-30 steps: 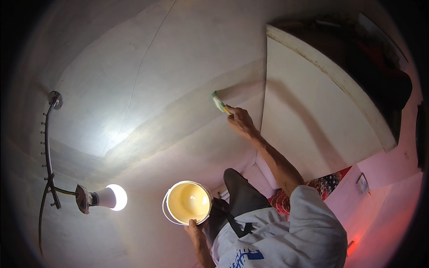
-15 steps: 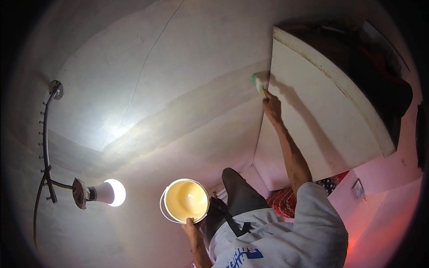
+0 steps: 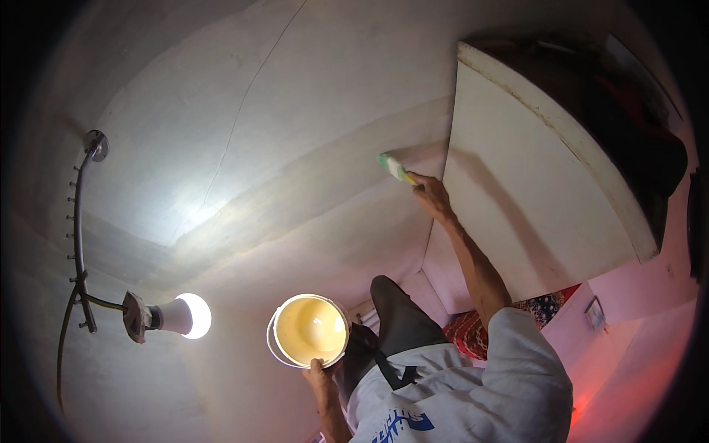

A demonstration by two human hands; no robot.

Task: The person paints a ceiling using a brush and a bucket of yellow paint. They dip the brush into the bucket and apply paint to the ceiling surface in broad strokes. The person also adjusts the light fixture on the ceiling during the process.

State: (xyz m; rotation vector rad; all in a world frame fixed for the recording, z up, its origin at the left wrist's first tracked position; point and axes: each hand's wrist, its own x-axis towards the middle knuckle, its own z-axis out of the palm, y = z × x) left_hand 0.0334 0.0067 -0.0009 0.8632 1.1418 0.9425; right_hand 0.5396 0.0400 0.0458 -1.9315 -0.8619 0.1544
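My right hand (image 3: 431, 195) grips the yellow handle of a paintbrush (image 3: 396, 170) with a pale middle and a green tip. The brush end is against or very close to the wall (image 3: 340, 159), on a darker, damp-looking band; I cannot tell if it touches. Low in the middle, my left hand (image 3: 319, 378) clasps the near rim of a white bucket (image 3: 292, 325), its thumb over the edge. Pale yellow paint-like liquid lies inside the tilted bucket, and its wire handle hangs to the left.
At the right stands a large white cabinet (image 3: 517, 177), dark things on top. A lit bulb (image 3: 193, 316) on a cable hangs from a curved metal rail (image 3: 79, 221) at the left. Red patterned cloth (image 3: 467, 334) lies behind my right arm. A small frame (image 3: 594, 314) hangs on the pink wall.
My right hand and the paintbrush have moved left and down, away from the cabinet's edge. My left hand holds the bucket in nearly the same place.
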